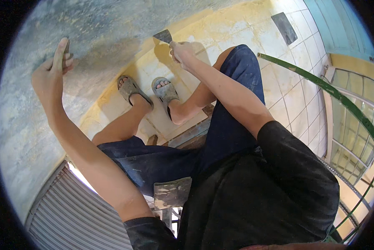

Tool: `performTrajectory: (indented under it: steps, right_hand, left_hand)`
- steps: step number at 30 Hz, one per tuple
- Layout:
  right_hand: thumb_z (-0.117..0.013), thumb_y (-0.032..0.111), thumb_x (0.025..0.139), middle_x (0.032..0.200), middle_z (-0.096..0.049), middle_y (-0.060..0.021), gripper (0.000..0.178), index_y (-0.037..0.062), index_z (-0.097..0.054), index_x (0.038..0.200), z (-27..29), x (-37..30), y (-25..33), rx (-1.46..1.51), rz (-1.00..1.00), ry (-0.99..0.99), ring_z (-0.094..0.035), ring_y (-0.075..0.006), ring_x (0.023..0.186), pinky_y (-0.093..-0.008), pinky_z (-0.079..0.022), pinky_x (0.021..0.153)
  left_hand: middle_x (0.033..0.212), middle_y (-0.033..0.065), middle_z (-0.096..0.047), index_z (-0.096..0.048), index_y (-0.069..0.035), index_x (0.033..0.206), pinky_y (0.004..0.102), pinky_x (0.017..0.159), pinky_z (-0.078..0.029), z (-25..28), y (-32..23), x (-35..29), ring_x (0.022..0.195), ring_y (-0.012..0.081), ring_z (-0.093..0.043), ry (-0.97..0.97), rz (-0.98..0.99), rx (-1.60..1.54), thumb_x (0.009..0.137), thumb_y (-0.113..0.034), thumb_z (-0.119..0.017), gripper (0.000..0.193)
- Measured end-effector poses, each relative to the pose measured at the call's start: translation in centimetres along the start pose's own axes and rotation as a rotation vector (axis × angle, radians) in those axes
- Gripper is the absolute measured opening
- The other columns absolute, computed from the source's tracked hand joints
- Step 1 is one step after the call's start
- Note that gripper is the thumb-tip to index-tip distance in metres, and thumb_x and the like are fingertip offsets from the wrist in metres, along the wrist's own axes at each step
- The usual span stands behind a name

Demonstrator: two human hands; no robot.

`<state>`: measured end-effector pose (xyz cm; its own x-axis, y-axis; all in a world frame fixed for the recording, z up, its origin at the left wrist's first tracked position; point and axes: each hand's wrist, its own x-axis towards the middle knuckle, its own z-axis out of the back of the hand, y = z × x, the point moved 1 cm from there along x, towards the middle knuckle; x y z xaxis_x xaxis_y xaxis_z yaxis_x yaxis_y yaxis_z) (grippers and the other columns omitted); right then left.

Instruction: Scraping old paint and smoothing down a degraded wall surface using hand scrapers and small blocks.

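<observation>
My left hand [53, 73] is raised close to the mottled grey-blue wall [99, 25]. One digit points up and the other fingers curl. A small grey-brown edge shows between them, but its kind is not clear. My right hand [183, 54] is closed around the handle of a putty knife [164, 36]. Its wide dark blade points up and left, near where the wall meets the floor. Most of the handle is hidden in my grip.
Yellowish dust marks the white floor tiles [283, 71]. My sandaled feet [130, 89] rest below the wall. A dark flat rectangle [284, 28] lies at far right. A green bar [320, 83] arches along the right side. A ribbed grey shutter [78, 208] stands lower left; a worn board [172, 193] is by my thigh.
</observation>
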<state>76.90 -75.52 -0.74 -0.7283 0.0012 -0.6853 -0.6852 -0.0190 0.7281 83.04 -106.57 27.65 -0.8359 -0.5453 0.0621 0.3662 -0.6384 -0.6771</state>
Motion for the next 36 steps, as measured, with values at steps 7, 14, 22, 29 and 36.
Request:
performTrajectory:
  steps: [7,14,22,29,36]
  right_hand:
    - [-0.064,0.019,0.093,0.060,-0.057,-0.0067,0.026,0.0019,-0.063,0.073,-0.3,1.9,-1.7,-0.007,0.104,-0.033,-0.048,-0.0151,0.043,-0.0334,-0.034,0.039]
    - [-0.064,0.020,0.094,0.059,-0.056,-0.0077,0.029,-0.0003,-0.062,0.074,-0.4,3.3,-3.1,-0.068,0.097,-0.087,-0.048,-0.0171,0.042,-0.0346,-0.036,0.039]
    - [-0.066,0.021,0.094,0.059,-0.057,-0.0092,0.033,-0.0004,-0.062,0.070,-0.6,3.4,-3.1,0.011,0.093,-0.106,-0.050,-0.0177,0.043,-0.0369,-0.037,0.041]
    - [-0.065,0.023,0.096,0.060,-0.058,-0.0077,0.033,-0.0031,-0.064,0.075,-1.0,2.5,-2.3,-0.080,0.042,-0.080,-0.051,-0.0172,0.044,-0.0359,-0.037,0.041]
    - [-0.065,0.025,0.098,0.060,-0.058,-0.0067,0.032,-0.0001,-0.066,0.079,-1.0,2.2,-2.6,0.003,0.042,-0.099,-0.051,-0.0160,0.046,-0.0344,-0.037,0.042]
  left_hand:
    - [0.079,0.0118,-0.076,-0.080,0.006,0.090,0.0260,0.070,-0.056,0.1,-1.0,-0.6,0.070,0.0142,-0.070,-0.024,-0.026,0.049,0.085,-0.053,-0.081,0.059]
    - [0.078,0.0109,-0.076,-0.080,0.004,0.089,0.0266,0.069,-0.057,-0.2,-1.1,-0.6,0.068,0.0141,-0.069,-0.041,0.006,0.022,0.085,-0.051,-0.082,0.055]
    - [0.077,0.0105,-0.076,-0.081,0.003,0.087,0.0268,0.068,-0.056,-0.2,-0.7,-0.4,0.067,0.0143,-0.069,-0.043,0.003,0.054,0.085,-0.054,-0.082,0.056]
    - [0.077,0.0099,-0.076,-0.081,0.002,0.087,0.0266,0.068,-0.056,-0.1,-0.7,-0.4,0.067,0.0139,-0.069,-0.045,-0.014,0.078,0.084,-0.058,-0.081,0.060]
    - [0.078,0.0104,-0.077,-0.081,0.003,0.089,0.0262,0.067,-0.058,-0.3,-1.2,-0.7,0.067,0.0136,-0.070,-0.051,-0.002,0.101,0.084,-0.057,-0.080,0.060]
